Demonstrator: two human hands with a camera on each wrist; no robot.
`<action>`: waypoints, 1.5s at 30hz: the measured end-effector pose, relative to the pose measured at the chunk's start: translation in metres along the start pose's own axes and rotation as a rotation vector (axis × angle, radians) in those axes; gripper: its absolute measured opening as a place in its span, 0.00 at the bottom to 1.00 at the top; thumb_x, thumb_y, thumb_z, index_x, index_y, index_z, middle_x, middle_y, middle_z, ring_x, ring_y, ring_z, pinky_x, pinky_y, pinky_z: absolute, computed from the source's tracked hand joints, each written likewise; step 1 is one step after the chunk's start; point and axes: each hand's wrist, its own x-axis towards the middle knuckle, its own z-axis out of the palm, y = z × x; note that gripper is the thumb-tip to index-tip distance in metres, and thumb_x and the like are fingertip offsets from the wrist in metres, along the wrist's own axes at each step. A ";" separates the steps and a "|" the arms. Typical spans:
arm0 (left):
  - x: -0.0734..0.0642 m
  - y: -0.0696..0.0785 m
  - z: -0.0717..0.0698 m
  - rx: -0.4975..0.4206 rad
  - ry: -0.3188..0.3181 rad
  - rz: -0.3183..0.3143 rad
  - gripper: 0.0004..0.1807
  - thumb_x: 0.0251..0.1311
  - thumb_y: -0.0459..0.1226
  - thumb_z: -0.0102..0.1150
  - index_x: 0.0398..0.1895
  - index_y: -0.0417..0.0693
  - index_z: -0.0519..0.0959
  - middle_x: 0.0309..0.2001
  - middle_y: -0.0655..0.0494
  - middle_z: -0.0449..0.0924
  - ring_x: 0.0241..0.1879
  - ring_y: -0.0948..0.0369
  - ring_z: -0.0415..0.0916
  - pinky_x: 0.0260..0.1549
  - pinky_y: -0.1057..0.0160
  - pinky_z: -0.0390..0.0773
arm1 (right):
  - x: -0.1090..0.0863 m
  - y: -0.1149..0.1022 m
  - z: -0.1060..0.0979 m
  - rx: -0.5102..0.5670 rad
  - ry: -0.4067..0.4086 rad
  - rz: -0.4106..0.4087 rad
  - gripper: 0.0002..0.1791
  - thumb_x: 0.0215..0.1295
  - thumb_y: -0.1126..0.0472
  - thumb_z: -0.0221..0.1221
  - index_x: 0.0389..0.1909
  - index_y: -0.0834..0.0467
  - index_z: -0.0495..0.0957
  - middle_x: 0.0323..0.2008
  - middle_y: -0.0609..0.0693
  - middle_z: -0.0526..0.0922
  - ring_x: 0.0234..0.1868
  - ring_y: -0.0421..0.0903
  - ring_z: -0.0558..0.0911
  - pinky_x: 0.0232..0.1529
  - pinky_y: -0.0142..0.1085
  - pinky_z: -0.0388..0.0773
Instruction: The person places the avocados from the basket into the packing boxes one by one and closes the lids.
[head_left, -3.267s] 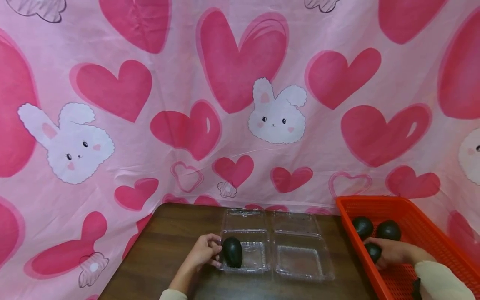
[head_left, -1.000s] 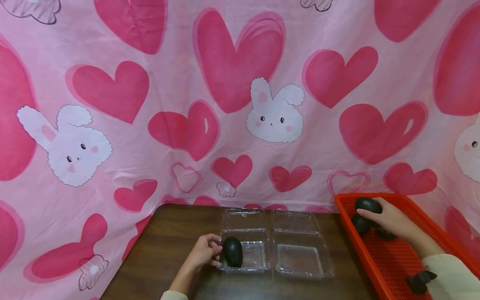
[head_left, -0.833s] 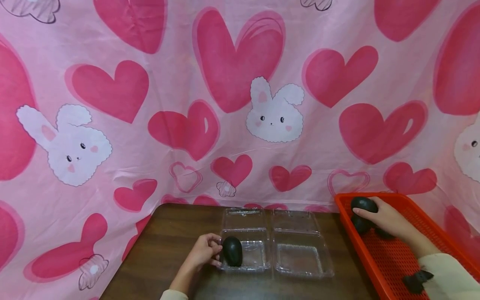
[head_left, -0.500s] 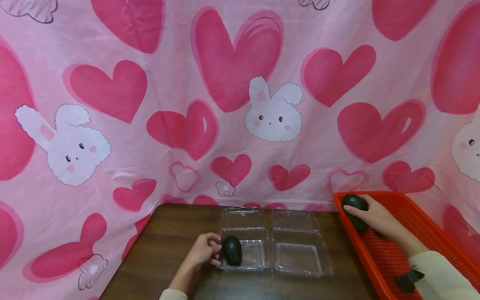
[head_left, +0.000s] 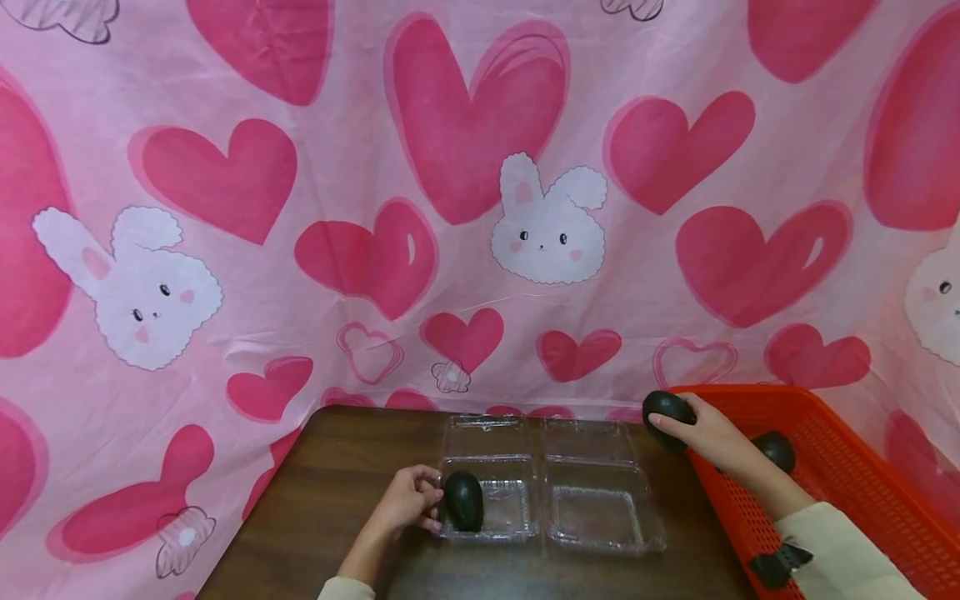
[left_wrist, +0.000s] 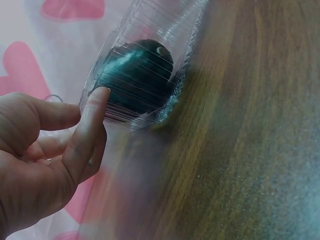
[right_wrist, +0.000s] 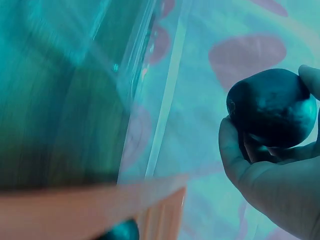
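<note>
Avocado, held (head_left: 666, 414): dark green, gripped in the right hand (head_left: 708, 437), fingers and thumb curled round it; carried in the air over the near-left corner of the orange basket (head_left: 840, 483), above the table's far right part. Right wrist view shows the same fruit (right_wrist: 272, 106) seated between thumb and fingertips, blurred background behind.

Avocado, boxed (head_left: 464, 501): lying in the left compartment of the clear plastic clamshell container (head_left: 600, 521), against its left wall. Left wrist view shows it (left_wrist: 137, 75) through the ribbed transparent wall.

Left hand (head_left: 405, 502): resting at the container's left edge, holding nothing; index fingertip straight and touching the outside of the plastic wall, other fingers loosely curled, as seen in the left wrist view (left_wrist: 55, 150).

Clamshell container: two trays side by side, lids folded back flat toward the backdrop; right tray holds no fruit.

Orange basket: perforated plastic, at the table's right side; one further avocado (head_left: 776, 450) visible inside, just behind the right forearm.

Table (head_left: 330, 492): dark brown wood grain.

Backdrop (head_left: 480, 208): pink cloth printed with red hearts and white rabbits, hanging behind and draped around the table.

Sleeve (head_left: 847, 558): cream, with a small black bow at the right cuff.
</note>
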 end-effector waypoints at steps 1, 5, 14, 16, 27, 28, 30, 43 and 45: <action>0.000 0.000 0.000 -0.003 -0.001 -0.001 0.18 0.67 0.24 0.60 0.57 0.24 0.70 0.27 0.51 0.72 0.21 0.60 0.75 0.22 0.57 0.91 | 0.000 -0.003 0.003 -0.001 -0.001 0.002 0.42 0.72 0.39 0.59 0.70 0.66 0.61 0.58 0.66 0.76 0.49 0.54 0.78 0.47 0.49 0.88; 0.002 0.001 0.002 -0.010 -0.004 -0.004 0.18 0.68 0.24 0.59 0.57 0.24 0.70 0.27 0.51 0.72 0.22 0.60 0.75 0.22 0.57 0.91 | 0.000 -0.016 0.017 0.003 -0.010 0.003 0.42 0.70 0.39 0.61 0.70 0.65 0.62 0.57 0.66 0.77 0.50 0.55 0.78 0.50 0.51 0.88; 0.003 0.003 0.003 -0.019 -0.008 0.003 0.18 0.68 0.23 0.58 0.58 0.23 0.69 0.27 0.51 0.72 0.22 0.60 0.74 0.21 0.58 0.91 | 0.003 -0.038 0.058 0.139 -0.061 -0.017 0.43 0.69 0.43 0.65 0.71 0.67 0.62 0.58 0.66 0.79 0.49 0.53 0.83 0.53 0.54 0.89; 0.003 0.003 0.004 -0.018 -0.008 0.004 0.18 0.68 0.23 0.58 0.57 0.23 0.69 0.27 0.51 0.72 0.22 0.60 0.74 0.21 0.58 0.90 | 0.006 -0.039 0.067 0.187 -0.085 -0.020 0.39 0.69 0.45 0.65 0.68 0.66 0.64 0.56 0.64 0.80 0.47 0.52 0.83 0.53 0.53 0.89; 0.008 0.005 0.004 -0.013 -0.012 0.025 0.16 0.68 0.23 0.58 0.56 0.24 0.70 0.27 0.51 0.72 0.22 0.60 0.74 0.22 0.57 0.91 | 0.015 -0.051 0.112 0.233 -0.121 -0.040 0.32 0.65 0.50 0.69 0.60 0.66 0.71 0.47 0.61 0.83 0.38 0.49 0.85 0.41 0.50 0.92; 0.008 0.005 0.004 -0.013 -0.010 0.025 0.16 0.68 0.23 0.58 0.56 0.24 0.70 0.27 0.51 0.72 0.22 0.60 0.74 0.21 0.57 0.91 | 0.016 -0.053 0.115 0.228 -0.121 -0.040 0.32 0.65 0.50 0.69 0.60 0.66 0.72 0.47 0.60 0.84 0.38 0.49 0.85 0.40 0.49 0.92; 0.008 0.005 0.003 -0.010 -0.007 0.027 0.17 0.68 0.23 0.58 0.56 0.24 0.70 0.27 0.51 0.72 0.22 0.60 0.74 0.21 0.57 0.91 | 0.018 -0.055 0.122 0.213 -0.119 -0.042 0.31 0.64 0.49 0.70 0.59 0.65 0.73 0.46 0.59 0.84 0.37 0.49 0.84 0.38 0.47 0.91; 0.003 0.002 0.002 -0.010 0.011 0.002 0.17 0.68 0.23 0.57 0.57 0.22 0.69 0.28 0.51 0.72 0.22 0.59 0.74 0.20 0.58 0.90 | 0.028 -0.070 0.165 0.182 -0.115 -0.049 0.30 0.60 0.48 0.72 0.56 0.62 0.77 0.45 0.56 0.85 0.42 0.49 0.83 0.43 0.46 0.87; 0.003 0.002 0.002 -0.012 0.011 -0.004 0.18 0.67 0.23 0.57 0.57 0.22 0.69 0.28 0.51 0.72 0.22 0.59 0.74 0.20 0.58 0.90 | 0.027 -0.072 0.171 0.172 -0.106 -0.053 0.29 0.60 0.47 0.73 0.55 0.61 0.77 0.45 0.56 0.85 0.43 0.50 0.83 0.45 0.48 0.87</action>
